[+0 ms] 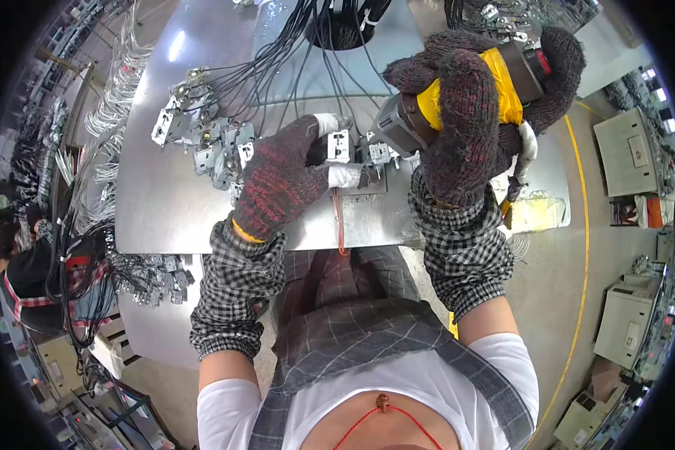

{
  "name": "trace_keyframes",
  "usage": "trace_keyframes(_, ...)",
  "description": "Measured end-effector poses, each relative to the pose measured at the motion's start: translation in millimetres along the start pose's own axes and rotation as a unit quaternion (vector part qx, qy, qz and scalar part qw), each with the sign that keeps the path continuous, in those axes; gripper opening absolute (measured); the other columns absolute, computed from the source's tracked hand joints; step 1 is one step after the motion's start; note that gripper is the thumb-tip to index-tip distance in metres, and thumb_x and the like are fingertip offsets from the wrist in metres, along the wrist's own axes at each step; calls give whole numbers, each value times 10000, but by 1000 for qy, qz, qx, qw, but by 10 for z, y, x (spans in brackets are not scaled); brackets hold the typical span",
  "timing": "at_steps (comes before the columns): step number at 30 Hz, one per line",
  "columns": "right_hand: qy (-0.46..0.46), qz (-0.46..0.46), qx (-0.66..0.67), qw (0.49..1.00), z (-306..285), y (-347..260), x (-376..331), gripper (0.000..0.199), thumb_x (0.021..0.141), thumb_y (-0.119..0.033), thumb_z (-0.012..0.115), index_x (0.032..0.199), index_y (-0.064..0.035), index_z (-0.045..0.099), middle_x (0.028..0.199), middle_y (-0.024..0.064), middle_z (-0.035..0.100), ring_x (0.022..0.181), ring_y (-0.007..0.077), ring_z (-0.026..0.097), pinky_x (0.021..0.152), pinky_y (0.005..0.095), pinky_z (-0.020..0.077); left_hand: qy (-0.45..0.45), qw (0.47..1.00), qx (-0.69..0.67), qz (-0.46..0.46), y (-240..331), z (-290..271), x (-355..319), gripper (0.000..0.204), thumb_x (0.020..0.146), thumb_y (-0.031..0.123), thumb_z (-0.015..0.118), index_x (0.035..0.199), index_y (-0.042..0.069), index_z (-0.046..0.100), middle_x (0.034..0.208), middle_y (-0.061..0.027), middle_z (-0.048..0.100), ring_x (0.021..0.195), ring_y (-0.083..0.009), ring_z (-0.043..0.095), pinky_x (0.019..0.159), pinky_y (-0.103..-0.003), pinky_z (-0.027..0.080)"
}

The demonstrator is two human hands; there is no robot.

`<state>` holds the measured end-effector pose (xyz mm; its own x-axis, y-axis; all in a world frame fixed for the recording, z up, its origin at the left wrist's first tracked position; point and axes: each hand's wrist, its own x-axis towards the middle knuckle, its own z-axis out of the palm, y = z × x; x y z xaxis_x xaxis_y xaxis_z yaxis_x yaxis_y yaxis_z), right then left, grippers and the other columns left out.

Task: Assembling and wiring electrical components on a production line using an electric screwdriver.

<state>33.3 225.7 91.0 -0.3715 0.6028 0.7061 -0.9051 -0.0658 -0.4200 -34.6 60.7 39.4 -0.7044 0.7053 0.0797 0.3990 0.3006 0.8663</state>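
Note:
My left hand (277,176), in a dark knitted glove with white-taped fingertips, is closed on a small silver latch-like metal part (338,146) low over the tabletop. Thumb and forefinger pinch it from either side. Right beside it sits another small metal piece (379,153). My right hand (465,131), gloved the same way, wraps round a dark power driver (406,126) bound with yellow tape. The driver's dark end points left, close to the metal pieces; whether its tip touches them I cannot tell.
Several metal latch-like parts (221,154) with black cables (296,56) lie left of my hands on the steel table (172,217). White cables (109,112) hang along its left side. Beyond, another person (52,277) is at the left. Pale cabinets (628,322) stand at the right.

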Motion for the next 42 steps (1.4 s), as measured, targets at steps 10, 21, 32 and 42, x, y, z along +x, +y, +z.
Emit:
trace_keyframes(10,-65,17,-54,996,-34,32,-1,639,881,-94,653,1403,-102,284,967,200,626,738,267,677,681,420,613,9,996,76,46,93,3,-5,575,695,353,834,1137,54,619,973,-129,695,880,-259,696,766,-348,545)
trace_keyframes(21,-67,230,188,952,-274,41,-9,493,962,-234,563,1379,-122,326,1013,244,609,792,309,655,670,445,602,96,904,404,108,-54,-446,-304,550,752,414,763,1164,81,614,1098,-149,650,1023,-327,620,898,-441,466)
trace_keyframes(32,-27,-8,-84,996,9,161,-156,641,905,-49,628,1425,-130,262,1012,210,614,783,266,681,649,408,620,172,880,369,245,-105,-4,-338,488,764,384,773,1112,82,615,944,-80,626,811,-193,603,701,-363,516)
trace_keyframes(42,-44,-35,-191,980,10,-28,75,654,918,-93,605,1425,-92,191,911,206,645,665,264,685,526,357,578,137,973,146,117,102,79,-282,672,657,377,851,1191,62,593,951,-126,656,820,-224,667,689,-332,526)
